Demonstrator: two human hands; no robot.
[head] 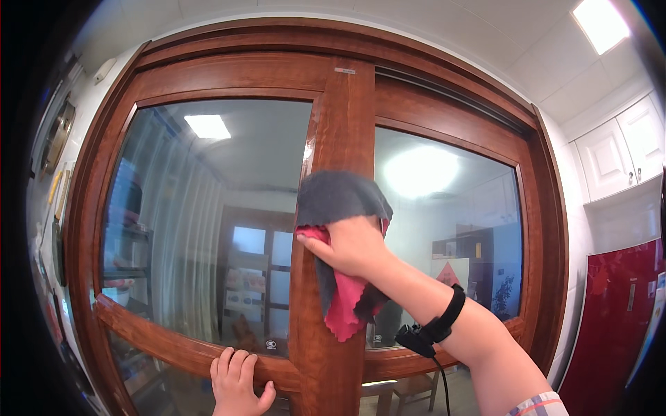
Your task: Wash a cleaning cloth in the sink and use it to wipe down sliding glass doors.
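My right hand (356,244) presses a cleaning cloth (343,195), dark grey on one face and pink on the other, against the upright stile (346,119) of a brown wooden sliding door. The cloth drapes over my fingers and hides most of them; its zigzag-cut end hangs below the hand. My left hand (237,379) rests with its fingers over the door's horizontal rail (171,343) and holds nothing loose. To the left of the stile is a glass pane (208,208) with reflections; a second glass pane (447,223) lies to the right.
A black strap (450,314) with a small device and a cable is on my right forearm. A dark red refrigerator (609,317) stands at the right, below white wall cabinets (619,151). Kitchen utensils (57,208) hang on the left wall. A chair (416,392) shows through the lower glass.
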